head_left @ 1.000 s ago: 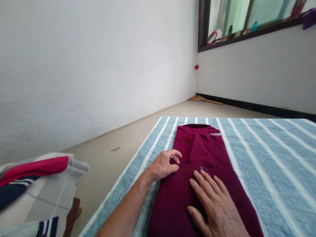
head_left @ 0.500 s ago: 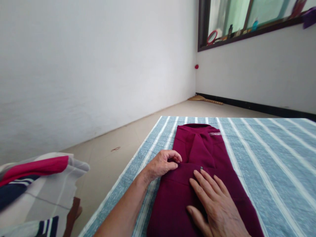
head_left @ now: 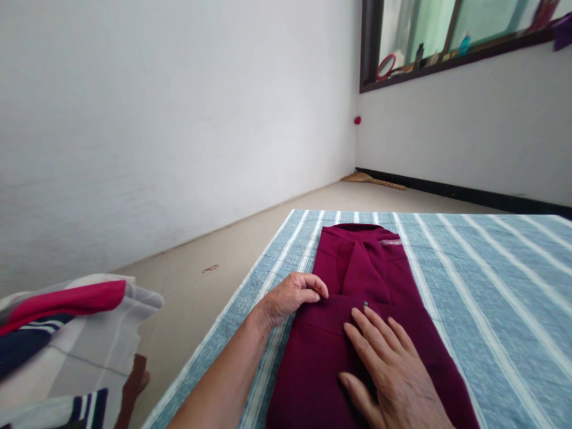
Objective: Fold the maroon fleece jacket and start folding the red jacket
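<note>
A maroon long-sleeved top [head_left: 308,363] lies folded in a long strip on a blue-and-white striped sheet [head_left: 500,310]. Its neck opening points away from me, and a fold edge crosses its middle. At the left end of that edge, my left hand [head_left: 290,298] has its thumb and forefinger pinched on the cloth. My right hand [head_left: 393,363] lies flat on the near part of the top, fingers spread and pointing forward. A tiny grey bit [head_left: 366,304] shows by its fingertips; I cannot tell what it is.
At lower left, clothes [head_left: 67,304] hang over a support mostly hidden beneath them. Beyond the striped surface are the tiled floor [head_left: 214,244], a broom [head_left: 373,180] in the corner, and a windowsill with a round red-framed mirror [head_left: 386,67] and small bottles.
My left thumb and forefinger have drawn closer together at the fold edge. My right hand stays flat in place, and the view has shifted very slightly.
</note>
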Action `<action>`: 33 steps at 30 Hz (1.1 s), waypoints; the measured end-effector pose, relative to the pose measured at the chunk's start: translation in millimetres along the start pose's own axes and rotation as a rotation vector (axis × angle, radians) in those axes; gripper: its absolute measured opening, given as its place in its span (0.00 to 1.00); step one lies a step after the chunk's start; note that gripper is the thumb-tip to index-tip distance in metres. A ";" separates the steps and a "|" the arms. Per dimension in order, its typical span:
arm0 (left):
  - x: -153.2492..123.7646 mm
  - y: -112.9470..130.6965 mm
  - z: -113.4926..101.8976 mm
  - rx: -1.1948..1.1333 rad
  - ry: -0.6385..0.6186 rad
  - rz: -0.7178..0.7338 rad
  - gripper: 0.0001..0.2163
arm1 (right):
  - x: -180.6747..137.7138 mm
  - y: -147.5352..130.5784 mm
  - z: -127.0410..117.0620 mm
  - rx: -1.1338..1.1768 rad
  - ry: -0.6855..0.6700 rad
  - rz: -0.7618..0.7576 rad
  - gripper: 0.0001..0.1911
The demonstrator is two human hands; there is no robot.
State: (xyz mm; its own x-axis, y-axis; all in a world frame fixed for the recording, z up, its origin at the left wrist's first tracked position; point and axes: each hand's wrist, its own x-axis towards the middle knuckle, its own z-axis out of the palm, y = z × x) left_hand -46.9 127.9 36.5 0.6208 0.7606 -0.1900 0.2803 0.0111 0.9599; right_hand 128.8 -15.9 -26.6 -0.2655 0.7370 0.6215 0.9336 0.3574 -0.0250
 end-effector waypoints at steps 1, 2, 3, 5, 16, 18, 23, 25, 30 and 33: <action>-0.2 0.2 -0.1 0.006 -0.002 -0.009 0.08 | -0.2 0.0 0.0 -0.001 0.000 -0.001 0.25; -0.4 0.5 -0.2 0.014 -0.004 -0.016 0.08 | -0.3 -0.1 0.0 -0.003 -0.001 -0.001 0.25; -0.6 0.7 -0.3 0.021 -0.006 -0.021 0.09 | -0.4 -0.2 -0.1 -0.007 0.000 -0.003 0.25; -0.6 0.6 -0.8 0.031 -0.013 -0.025 0.10 | -0.3 -0.3 -0.5 -0.014 -0.001 -0.008 0.25; 2.2 -3.1 -3.8 0.137 -0.028 -0.005 0.09 | 0.5 -0.4 -2.2 -0.025 0.007 -0.008 0.24; 2.8 -3.7 -4.8 0.162 -0.032 0.021 0.09 | 0.3 -0.3 -2.0 -0.024 0.001 -0.010 0.25; 4.4 -5.9 -6.5 0.223 -0.049 0.082 0.07 | 1.5 -0.2 -1.0 -0.013 -0.008 -0.014 0.25; 5.2 -6.8 -6.5 0.255 -0.053 0.126 0.06 | 2.1 -0.2 -0.9 -0.013 -0.008 -0.013 0.25; 7.5 -7.6 -5.0 0.359 -0.048 0.224 0.04 | 1.9 -0.4 -2.2 -0.019 -0.009 -0.009 0.25; 8.4 -7.9 -3.5 0.352 -0.057 0.274 0.05 | 1.9 -0.7 -2.8 -0.016 -0.016 -0.007 0.25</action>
State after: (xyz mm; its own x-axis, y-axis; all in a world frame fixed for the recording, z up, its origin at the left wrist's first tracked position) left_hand -46.4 136.6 28.1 0.7433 0.6677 0.0411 0.3258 -0.4149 0.8495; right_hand 128.3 -16.4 -23.2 -0.2756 0.7437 0.6091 0.9355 0.3532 -0.0080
